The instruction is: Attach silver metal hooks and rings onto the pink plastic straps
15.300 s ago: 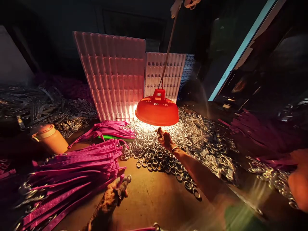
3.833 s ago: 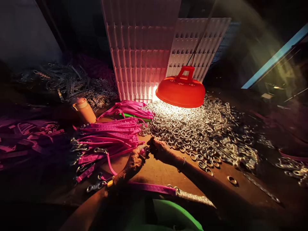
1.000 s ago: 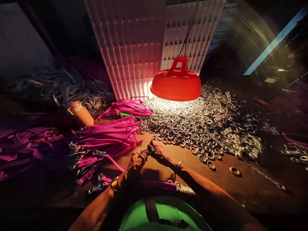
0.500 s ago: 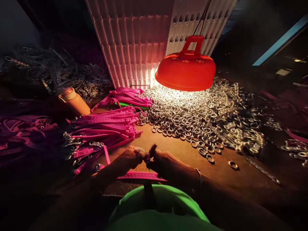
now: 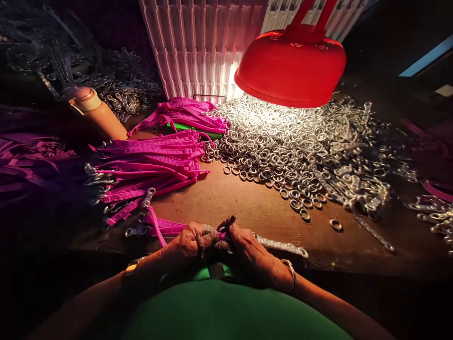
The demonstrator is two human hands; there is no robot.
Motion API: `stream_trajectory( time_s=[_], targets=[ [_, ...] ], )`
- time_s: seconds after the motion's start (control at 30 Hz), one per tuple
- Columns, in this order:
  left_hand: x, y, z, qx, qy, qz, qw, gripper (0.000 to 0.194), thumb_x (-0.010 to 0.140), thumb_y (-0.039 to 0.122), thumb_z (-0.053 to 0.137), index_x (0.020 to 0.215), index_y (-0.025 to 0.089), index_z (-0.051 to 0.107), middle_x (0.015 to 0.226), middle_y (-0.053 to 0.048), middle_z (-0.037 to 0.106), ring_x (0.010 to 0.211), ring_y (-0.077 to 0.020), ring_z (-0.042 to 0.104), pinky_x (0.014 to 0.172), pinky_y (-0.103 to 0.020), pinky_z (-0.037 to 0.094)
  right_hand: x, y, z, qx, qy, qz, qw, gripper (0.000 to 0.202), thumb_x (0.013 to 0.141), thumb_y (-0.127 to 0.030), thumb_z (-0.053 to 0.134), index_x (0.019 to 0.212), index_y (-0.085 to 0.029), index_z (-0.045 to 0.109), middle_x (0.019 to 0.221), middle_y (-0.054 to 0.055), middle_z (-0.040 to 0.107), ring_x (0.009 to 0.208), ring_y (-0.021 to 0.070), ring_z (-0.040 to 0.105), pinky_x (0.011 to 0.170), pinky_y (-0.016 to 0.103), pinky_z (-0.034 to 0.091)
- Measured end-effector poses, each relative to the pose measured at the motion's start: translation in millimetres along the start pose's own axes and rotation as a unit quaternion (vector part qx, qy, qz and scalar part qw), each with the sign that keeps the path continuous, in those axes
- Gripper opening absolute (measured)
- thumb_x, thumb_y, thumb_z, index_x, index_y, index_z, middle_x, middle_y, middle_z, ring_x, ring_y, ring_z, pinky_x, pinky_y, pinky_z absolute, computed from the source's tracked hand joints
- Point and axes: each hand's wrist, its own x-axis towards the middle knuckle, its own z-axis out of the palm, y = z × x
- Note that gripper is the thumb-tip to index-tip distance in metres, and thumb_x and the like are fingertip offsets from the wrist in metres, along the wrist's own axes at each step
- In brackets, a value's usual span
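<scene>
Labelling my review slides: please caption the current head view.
Left hand and right hand hold a pink strap, with metal rings piled beyond under a red lamp.

Straps (image 5: 159,150) are showing bright pink, rings (image 5: 276,158) are gleaming silver, the lamp (image 5: 290,68) is glowing red, the bottle (image 5: 102,118) is looking orange, the table (image 5: 219,200) brown.

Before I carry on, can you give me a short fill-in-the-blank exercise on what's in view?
1. The colour of the lamp over the metal rings is ____.
2. The wrist with the silvery bangle is the person's ____ one.
3. The grips of the left hand and right hand meet at a strap coloured ____.
4. The orange bottle is on the picture's ____ side.
Missing words: red; right; pink; left.
</scene>
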Motion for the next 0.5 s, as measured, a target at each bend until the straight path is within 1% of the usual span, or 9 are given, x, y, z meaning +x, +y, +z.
stream_trajectory(
  time_s=[0.1,0.23,0.3,0.4,0.47,0.5],
  targets=[
    [2,-6,-0.9,-0.023,0.001,-0.005,1.000,0.041,0.069,0.046,0.073,0.062,0.007,0.061,0.062,-0.005,0.057,0.057,-0.0128,0.055,0.053,-0.023,0.041,1,2,1,0.043,-0.041,0.016,0.998,0.014,0.092,-0.029,0.039,0.084,-0.019,0.034,0.070,-0.001,0.048,0.058,0.0090,0.034,0.053,0.022,0.029],
    [6,-8,-3.0,-0.053,-0.009,-0.048,0.997,0.041,0.063,0.043,0.079,0.062,0.007,0.060,0.061,-0.005,0.057,0.056,-0.0121,0.055,0.052,-0.022,0.041,5,3,0,0.037,-0.093,0.033,0.994,0.014,0.092,-0.029,0.039,0.084,-0.019,0.033,0.069,-0.002,0.047,0.058,0.0081,0.035,0.051,0.021,0.027],
    [4,-5,-1.1,-0.056,-0.008,-0.052,0.997,0.041,0.064,0.043,0.078,0.062,0.007,0.059,0.060,-0.005,0.057,0.055,-0.0112,0.054,0.052,-0.021,0.041,8,2,-3,0.019,-0.103,0.035,0.994,0.014,0.092,-0.030,0.039,0.084,-0.019,0.034,0.069,-0.002,0.047,0.057,0.0079,0.036,0.051,0.021,0.026],
    [-1,5,4.7,-0.062,0.005,-0.050,0.997,0.038,0.067,0.041,0.076,0.065,0.008,0.057,0.062,-0.003,0.056,0.056,-0.0093,0.052,0.053,-0.020,0.039,13,-4,-9,-0.036,-0.111,0.034,0.993,0.013,0.092,-0.029,0.040,0.084,-0.018,0.036,0.067,-0.002,0.045,0.055,0.0076,0.031,0.051,0.022,0.023],
    [-2,11,5.6,-0.037,0.006,-0.061,0.997,0.037,0.067,0.042,0.075,0.067,0.009,0.057,0.062,-0.002,0.054,0.057,-0.0086,0.050,0.053,-0.019,0.038,16,-8,-16,-0.085,-0.125,0.025,0.988,0.010,0.091,-0.026,0.042,0.086,-0.018,0.040,0.065,-0.003,0.045,0.052,0.0078,0.029,0.051,0.023,0.021],
    [-1,13,3.8,-0.009,0.016,-0.059,0.998,0.039,0.066,0.045,0.074,0.066,0.010,0.057,0.060,-0.001,0.053,0.055,-0.0084,0.049,0.052,-0.019,0.038,17,-8,-19,-0.107,-0.133,0.019,0.985,0.009,0.091,-0.025,0.043,0.088,-0.017,0.042,0.064,-0.003,0.045,0.052,0.0080,0.029,0.051,0.023,0.021]
  ],
)
